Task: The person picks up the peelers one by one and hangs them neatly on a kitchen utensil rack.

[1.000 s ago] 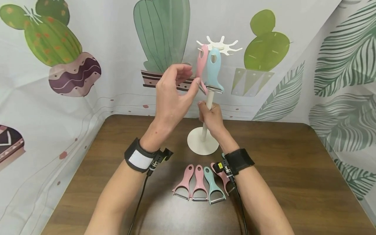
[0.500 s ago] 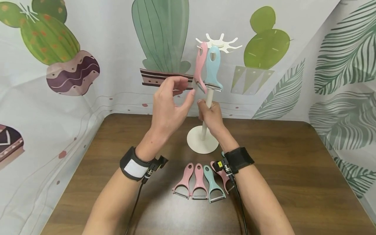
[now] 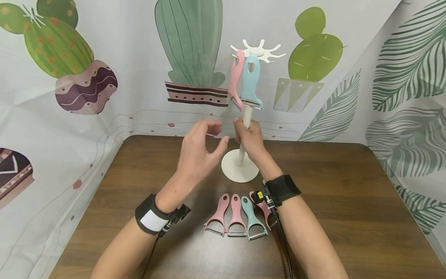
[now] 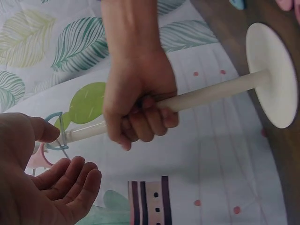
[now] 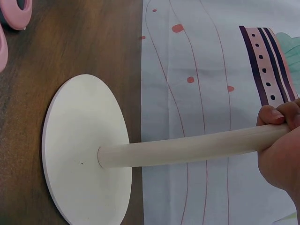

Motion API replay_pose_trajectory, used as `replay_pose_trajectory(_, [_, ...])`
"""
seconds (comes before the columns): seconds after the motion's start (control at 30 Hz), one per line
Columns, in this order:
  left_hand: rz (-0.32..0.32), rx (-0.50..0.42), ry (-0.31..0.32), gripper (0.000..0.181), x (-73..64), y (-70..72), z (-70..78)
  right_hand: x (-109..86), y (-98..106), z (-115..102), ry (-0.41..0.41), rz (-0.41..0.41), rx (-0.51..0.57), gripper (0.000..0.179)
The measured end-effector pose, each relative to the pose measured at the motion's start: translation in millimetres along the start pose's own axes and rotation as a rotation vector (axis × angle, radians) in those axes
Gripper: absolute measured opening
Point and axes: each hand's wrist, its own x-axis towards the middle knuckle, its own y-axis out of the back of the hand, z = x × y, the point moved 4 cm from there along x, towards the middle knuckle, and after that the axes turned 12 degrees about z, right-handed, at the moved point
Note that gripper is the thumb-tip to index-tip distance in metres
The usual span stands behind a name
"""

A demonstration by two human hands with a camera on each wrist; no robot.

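Left hand [image 3: 198, 151] just dropped off from hanging pink peeler [image 3: 235, 75], now roughly 9 o'clock of right hand [image 3: 251, 138], thumb and fingers apart, nothing held. Right hand's clamped round white stand [image 3: 231, 170], same spot. Pink peeler plus blue peeler [image 3: 250, 83] hang at 12 o'clock, seemingly fine unassisted, so left's free. Loose peelers [image 3: 236, 211] lie 6 o'clock of stand.

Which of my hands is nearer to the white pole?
Right. Your right hand is wrapped around the white pole, below the hanging blue peeler; your left hand is off to the pole's left, apart from it and holding nothing.
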Motion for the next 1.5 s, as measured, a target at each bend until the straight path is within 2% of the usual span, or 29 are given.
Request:
replay_pose_trajectory(0.13, [-0.033, 0.03, 0.017, 0.031, -14.4, 1.0, -3.6, -0.5, 1.0, 0.2, -0.001, 0.004, -0.017, 0.054])
replay_pose_trajectory(0.37, [-0.104, 0.1, 0.076, 0.031, -40.0, 5.0, -10.8, 0.0, 0.5, 1.1, -0.008, -0.007, 0.012, 0.054])
replay_pose_trajectory(0.6, [-0.128, 0.147, 0.114, 0.031, -54.6, 8.5, -16.3, 0.7, 1.1, 0.2, -0.003, -0.014, 0.021, 0.055])
replay_pose_trajectory(0.77, [-0.168, 0.186, 0.145, 0.033, -67.8, 6.9, -19.6, 0.6, 1.4, 1.0, -0.01, -0.011, 0.02, 0.054])
replay_pose_trajectory(1.07, [-0.31, 0.279, 0.194, 0.043, -103.5, 1.1, -21.6, 0.6, -0.3, 0.4, -0.024, -0.012, 0.019, 0.052])
replay_pose_trajectory(1.5, [-0.479, 0.361, 0.193, 0.05, -144.1, -12.6, -18.3, 1.6, -0.1, 1.5, -0.055, -0.008, 0.038, 0.054])
